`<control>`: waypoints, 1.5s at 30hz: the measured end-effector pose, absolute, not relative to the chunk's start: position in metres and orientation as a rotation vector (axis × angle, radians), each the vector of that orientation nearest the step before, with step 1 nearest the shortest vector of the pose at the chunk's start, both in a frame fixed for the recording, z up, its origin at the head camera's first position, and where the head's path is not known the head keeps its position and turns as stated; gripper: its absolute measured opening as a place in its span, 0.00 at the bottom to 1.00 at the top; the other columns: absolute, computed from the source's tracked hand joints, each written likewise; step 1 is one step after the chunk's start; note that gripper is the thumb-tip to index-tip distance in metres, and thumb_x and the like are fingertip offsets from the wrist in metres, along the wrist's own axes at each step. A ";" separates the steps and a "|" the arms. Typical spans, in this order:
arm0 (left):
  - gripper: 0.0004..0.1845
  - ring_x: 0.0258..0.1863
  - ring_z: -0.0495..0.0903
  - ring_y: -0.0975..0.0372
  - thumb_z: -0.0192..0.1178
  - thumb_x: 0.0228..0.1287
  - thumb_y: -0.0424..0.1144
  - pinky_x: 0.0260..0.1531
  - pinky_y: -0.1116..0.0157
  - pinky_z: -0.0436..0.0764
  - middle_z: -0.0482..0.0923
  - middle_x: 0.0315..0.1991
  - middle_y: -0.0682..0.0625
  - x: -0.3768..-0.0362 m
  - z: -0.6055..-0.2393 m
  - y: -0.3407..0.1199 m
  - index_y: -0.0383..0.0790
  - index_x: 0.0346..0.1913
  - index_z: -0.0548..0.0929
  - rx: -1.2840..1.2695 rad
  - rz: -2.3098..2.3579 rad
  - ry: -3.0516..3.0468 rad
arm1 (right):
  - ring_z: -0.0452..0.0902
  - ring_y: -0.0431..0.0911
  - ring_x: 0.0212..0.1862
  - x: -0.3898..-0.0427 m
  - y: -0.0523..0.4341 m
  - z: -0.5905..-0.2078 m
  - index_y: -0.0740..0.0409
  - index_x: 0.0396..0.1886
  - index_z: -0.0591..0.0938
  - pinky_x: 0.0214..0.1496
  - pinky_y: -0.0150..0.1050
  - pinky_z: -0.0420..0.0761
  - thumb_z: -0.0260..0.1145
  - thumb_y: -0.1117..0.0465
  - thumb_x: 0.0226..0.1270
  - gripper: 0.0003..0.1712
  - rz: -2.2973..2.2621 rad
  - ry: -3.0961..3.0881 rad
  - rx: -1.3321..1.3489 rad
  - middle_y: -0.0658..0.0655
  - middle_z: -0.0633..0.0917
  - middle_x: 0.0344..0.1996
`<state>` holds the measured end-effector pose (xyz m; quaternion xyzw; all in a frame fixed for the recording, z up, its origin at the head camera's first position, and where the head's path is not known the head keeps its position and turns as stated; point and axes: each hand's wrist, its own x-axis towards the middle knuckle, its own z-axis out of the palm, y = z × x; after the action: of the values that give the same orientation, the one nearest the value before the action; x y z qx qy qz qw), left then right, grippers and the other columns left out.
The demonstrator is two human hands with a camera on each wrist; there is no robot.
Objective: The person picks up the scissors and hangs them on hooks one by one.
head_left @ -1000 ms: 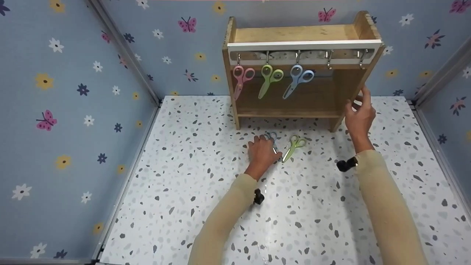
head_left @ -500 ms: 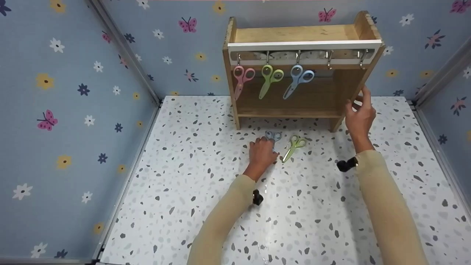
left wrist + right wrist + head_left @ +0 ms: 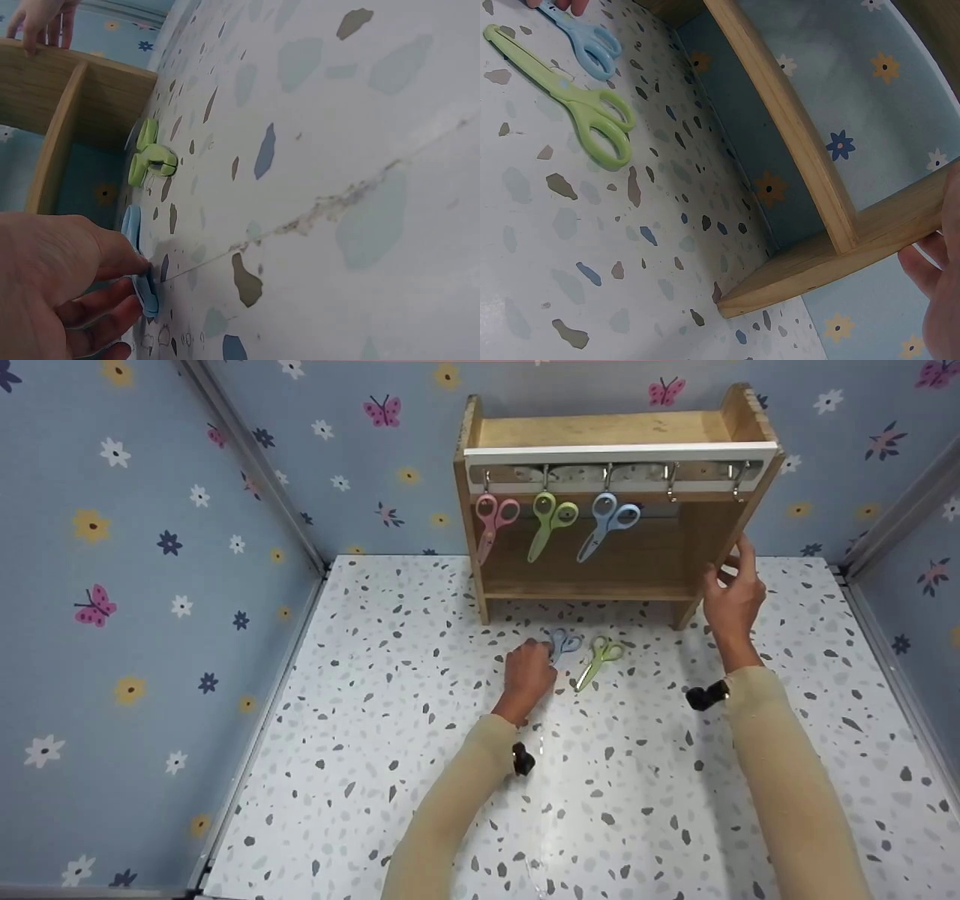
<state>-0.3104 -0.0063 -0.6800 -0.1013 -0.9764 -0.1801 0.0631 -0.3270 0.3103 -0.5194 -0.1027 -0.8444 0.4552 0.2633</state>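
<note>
My left hand (image 3: pixel 529 671) pinches light blue scissors (image 3: pixel 567 642) by the blade end, low over the table. Their handle loops point toward the wooden shelf; the tips are hidden by the fingers. In the left wrist view, the thumb (image 3: pixel 124 255) presses on the blue scissors (image 3: pixel 146 292). Beside them on the table lie green scissors (image 3: pixel 600 660), seen whole in the right wrist view. My right hand (image 3: pixel 733 600) grips the right side panel of the wooden shelf (image 3: pixel 600 591). Pink scissors (image 3: pixel 489 521), green hanging scissors (image 3: pixel 550 521) and blue hanging scissors (image 3: pixel 606 523) are on its hooks.
Two bare metal hooks (image 3: pixel 671 481) are at the right of the white hook rail (image 3: pixel 622 453). The speckled table (image 3: pixel 360 735) is bounded by patterned blue walls (image 3: pixel 150 645) with metal edge strips.
The blue scissors on the table have turned and shifted slightly right, with the left hand drawing in around their blades. The right hand and shelf have stayed put.
</note>
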 end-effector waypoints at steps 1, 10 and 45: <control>0.12 0.42 0.93 0.51 0.70 0.65 0.32 0.44 0.51 0.91 0.91 0.41 0.46 -0.311 -0.680 -0.007 0.49 0.47 0.95 -0.302 -0.582 -2.962 | 0.85 0.51 0.75 -0.327 0.310 -0.520 0.38 0.88 0.68 0.78 0.49 0.84 0.62 0.62 0.88 0.36 1.229 -2.282 -0.275 0.57 0.86 0.76; 0.05 0.35 0.77 0.61 0.70 0.64 0.31 0.36 0.58 0.81 0.87 0.38 0.49 -0.313 -0.674 -0.013 0.43 0.40 0.92 -0.281 -0.773 -3.022 | 0.86 0.57 0.74 -0.327 0.310 -0.521 0.42 0.89 0.68 0.79 0.54 0.83 0.61 0.61 0.88 0.35 1.214 -2.279 -0.260 0.62 0.86 0.74; 0.16 0.30 0.87 0.72 0.72 0.75 0.37 0.41 0.66 0.84 0.97 0.47 0.52 -0.306 -0.664 -0.023 0.48 0.62 0.93 -0.178 -1.178 -3.008 | 0.86 0.55 0.75 -0.327 0.310 -0.521 0.40 0.88 0.70 0.79 0.54 0.83 0.62 0.62 0.88 0.35 1.213 -2.270 -0.252 0.61 0.86 0.74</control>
<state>-0.3055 -0.0233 -0.6641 -0.0550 -0.9288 -0.3636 -0.0469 -0.3267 0.3099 -0.5207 -0.0938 -0.8442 0.4509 0.2742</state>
